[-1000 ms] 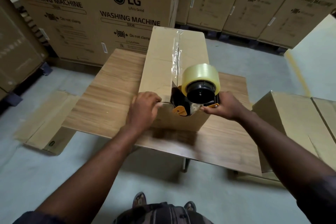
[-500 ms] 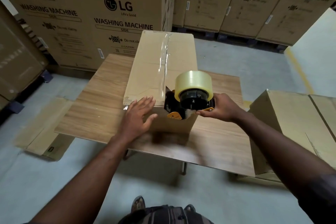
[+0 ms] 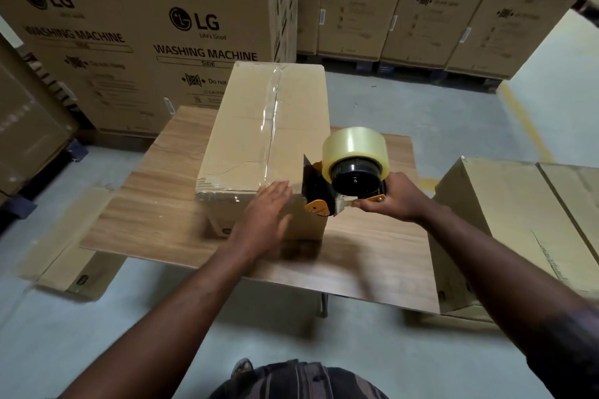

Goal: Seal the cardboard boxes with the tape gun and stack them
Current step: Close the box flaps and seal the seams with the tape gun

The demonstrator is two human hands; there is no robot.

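The box (image 3: 259,139) lies lengthwise on the tabletop (image 3: 155,223), its short end toward the person, so the centre seam runs straight away from them and one pull can cover it. A strip of clear tape (image 3: 273,113) lies along that seam from the far edge to the near one. The right grip (image 3: 392,197) is closed around the handle of the tape gun (image 3: 319,186), which sits at the box's near right corner with the roll (image 3: 353,147) uppermost. That looks like the end of a pass, though whether the tape is cut cannot be told. The left grip (image 3: 264,214) is open and somewhat blurred, with its fingers straight and flat at the near top edge. It is probably there to smooth the tape end down over the front face and steady the box. Another box (image 3: 505,220) stands just beside the tabletop on the right, a likely place for stacking. Flat cardboard (image 3: 64,256) lies on the floor to the left, and large printed cartons (image 3: 146,42) line the back.
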